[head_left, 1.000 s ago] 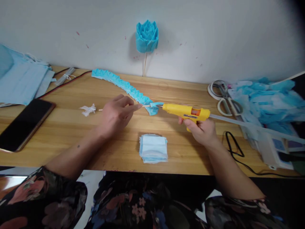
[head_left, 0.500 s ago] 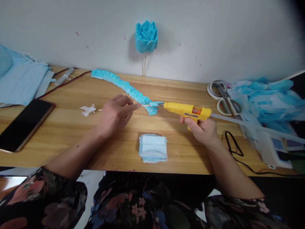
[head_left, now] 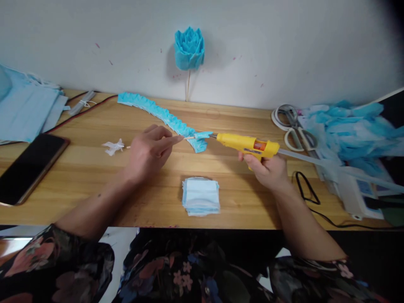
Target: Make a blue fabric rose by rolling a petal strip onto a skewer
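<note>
My left hand (head_left: 150, 149) is closed on a thin wooden stick (head_left: 189, 137). A small piece of blue fabric (head_left: 203, 134) is wrapped on the stick's right end. My right hand (head_left: 268, 168) grips a yellow hot glue gun (head_left: 246, 143) with a long clear glue stick (head_left: 299, 156) out of its back. The gun's nozzle is at the blue piece; whether it touches, I cannot tell. Behind my left hand runs a curved row of folded blue pieces (head_left: 158, 111). A stack of pale blue squares (head_left: 202, 195) lies between my forearms.
A blue fabric rose (head_left: 189, 49) on a stick stands against the wall. To the left lie a phone (head_left: 33, 168), face masks (head_left: 28, 105), and a white scrap (head_left: 113, 147). Scissors (head_left: 296, 130), a pile of blue pieces (head_left: 353, 130) and a black cord (head_left: 304, 189) are at right.
The whole view has shifted slightly. The blue piece on the stick now sits a little higher and more tilted at the nozzle. Both hands keep their grips.
</note>
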A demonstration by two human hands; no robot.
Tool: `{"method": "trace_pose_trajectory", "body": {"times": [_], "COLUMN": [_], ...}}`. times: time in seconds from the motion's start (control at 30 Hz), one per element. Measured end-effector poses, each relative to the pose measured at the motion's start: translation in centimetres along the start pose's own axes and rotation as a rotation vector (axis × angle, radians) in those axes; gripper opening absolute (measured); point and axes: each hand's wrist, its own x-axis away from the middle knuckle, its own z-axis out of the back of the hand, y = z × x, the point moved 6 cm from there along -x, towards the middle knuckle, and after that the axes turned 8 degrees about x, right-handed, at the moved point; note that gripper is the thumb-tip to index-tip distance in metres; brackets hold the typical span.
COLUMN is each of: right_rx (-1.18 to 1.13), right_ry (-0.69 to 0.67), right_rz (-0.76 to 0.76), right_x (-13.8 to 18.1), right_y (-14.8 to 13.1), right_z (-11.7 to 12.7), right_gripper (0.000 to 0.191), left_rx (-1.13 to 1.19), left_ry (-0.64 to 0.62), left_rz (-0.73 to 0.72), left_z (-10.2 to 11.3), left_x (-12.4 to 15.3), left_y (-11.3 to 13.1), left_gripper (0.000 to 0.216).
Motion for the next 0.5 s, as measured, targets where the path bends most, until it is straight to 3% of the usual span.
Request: {"method": "trace_pose_trajectory", "body": {"times": [0.17, 0.3, 0.5], "right_rx": [-0.067, -0.156, -0.500], "right_ry": [-0.043, -0.068, 0.104], "right_rz": [0.004, -0.044, -0.522], "right_x": [-0.2, -0.5, -1.3], "right_y": [-0.4, 0.0, 4.7], "right_z": [0.1, 0.0, -0.2], "right_gripper": [0.024, 0.031, 0.057], "left_rx": [-0.005, 0.029, 0.029], "left_ry": [0.053, 0.087, 0.061], "left_rz": [0.034, 0.061, 0.093], "left_z": [0.1, 0.4, 0.6], "left_x": [0.1, 0.1, 0.0], "left_y": [-0.2, -0.5, -0.4], "left_gripper": [0.028, 0.029, 0.033]}}
